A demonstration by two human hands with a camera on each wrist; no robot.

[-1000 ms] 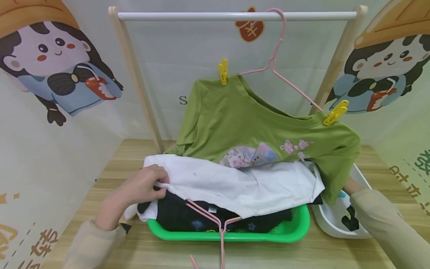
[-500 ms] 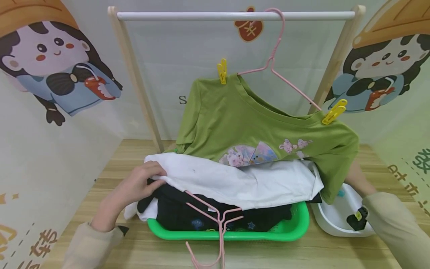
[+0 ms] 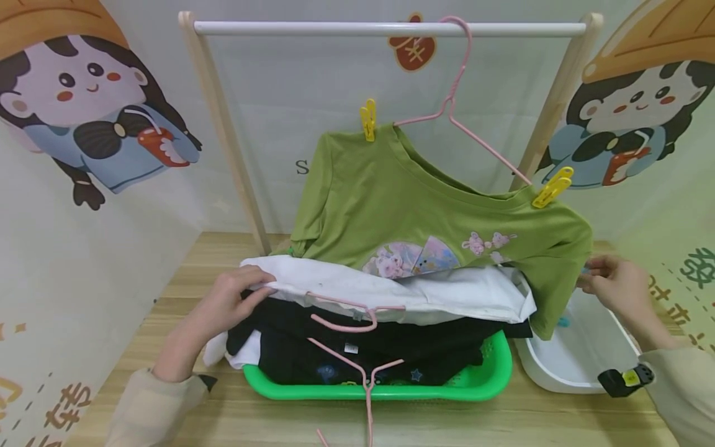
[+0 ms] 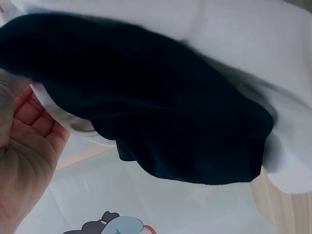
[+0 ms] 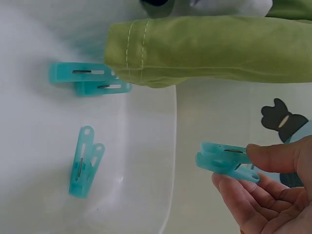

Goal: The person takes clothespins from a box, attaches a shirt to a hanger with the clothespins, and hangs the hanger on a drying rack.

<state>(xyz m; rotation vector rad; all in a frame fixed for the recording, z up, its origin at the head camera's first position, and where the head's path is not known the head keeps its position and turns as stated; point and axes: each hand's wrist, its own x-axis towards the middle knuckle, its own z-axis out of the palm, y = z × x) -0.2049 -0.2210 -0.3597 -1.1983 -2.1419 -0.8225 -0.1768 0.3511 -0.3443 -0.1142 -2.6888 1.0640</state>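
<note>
Turquoise clip (image 5: pixel 225 163) in its grip, the right hand (image 3: pixel 620 288) pinches the handle end, thumb against fingers, presumably so the biting end points outward. It is near the white bin (image 3: pixel 575 357), where spare clips (image 5: pixel 80 183) lie. The left hand (image 3: pixel 223 304) pinches the edge of the white garment (image 3: pixel 357 282) above the green basket (image 3: pixel 447 392), likely to steady the cloth on the front hanger (image 3: pixel 342 328). Yellow clips (image 3: pixel 368 121) fasten the green shirt (image 3: pixel 357 186) at both shoulders, perhaps against slipping from the rail hanger (image 3: pixel 490 149). That white garment covers the shirt's lower part, and a lower hanger (image 3: pixel 368 403) runs out of the head view. Dark cloth (image 4: pixel 146 107) hides left fingertips from the wrist camera, so that pinch's firmness is uncertain.
</note>
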